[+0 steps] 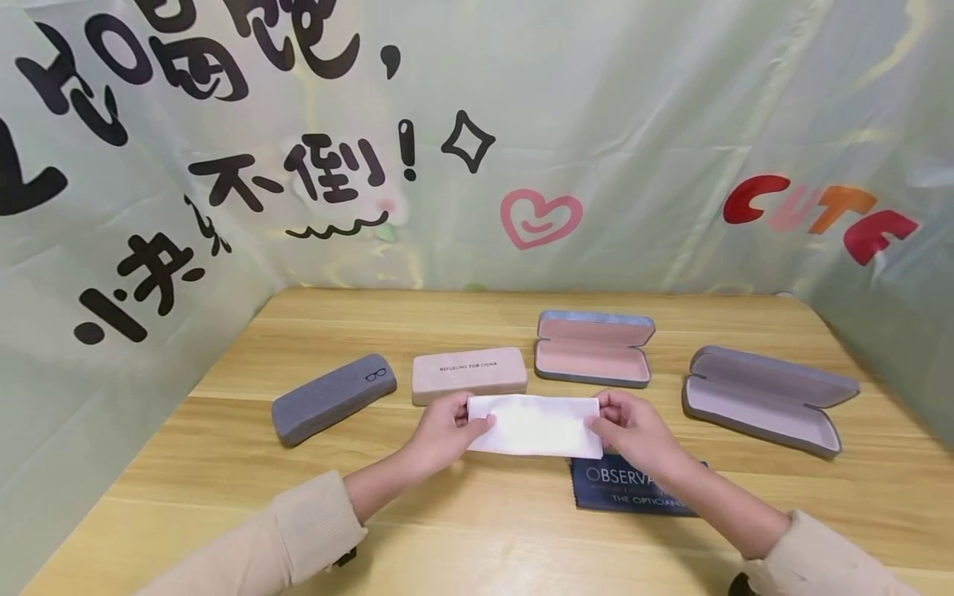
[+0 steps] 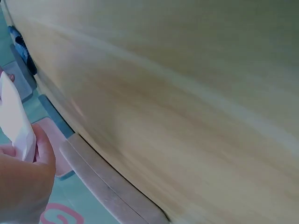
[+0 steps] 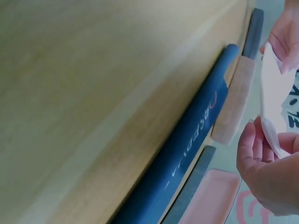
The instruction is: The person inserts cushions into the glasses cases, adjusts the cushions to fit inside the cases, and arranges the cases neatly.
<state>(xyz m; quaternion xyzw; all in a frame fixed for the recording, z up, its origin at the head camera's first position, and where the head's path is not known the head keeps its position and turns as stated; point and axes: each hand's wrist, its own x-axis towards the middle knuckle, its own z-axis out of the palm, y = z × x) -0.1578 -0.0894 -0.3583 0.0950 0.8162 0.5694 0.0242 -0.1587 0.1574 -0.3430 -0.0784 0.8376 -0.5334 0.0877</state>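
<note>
Head view: a white rectangular cleaning cloth (image 1: 535,425) is held above the wooden table (image 1: 477,530), just in front of the closed beige case (image 1: 469,374). Its long axis runs left-right. The left hand (image 1: 443,432) pinches the left end, the right hand (image 1: 633,430) the right end.

Left wrist view: thumb and fingers (image 2: 44,144) nip the cloth edge.

Right wrist view: fingertips (image 3: 250,140) pinch the cloth above a dark blue printed cloth (image 3: 187,154).

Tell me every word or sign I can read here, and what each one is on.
"REFUELING FOR CHINA": on the beige case.
"OBSERVA..." and "THE OPTICIANS": on the dark blue cloth, partly hidden by the right hand; a small line between them is too small to read.
"CUTE": red and orange letters on the backdrop.
"不倒!" and other large black Chinese characters, partly cut off: on the backdrop.
A glasses symbol: on the grey case.
</note>
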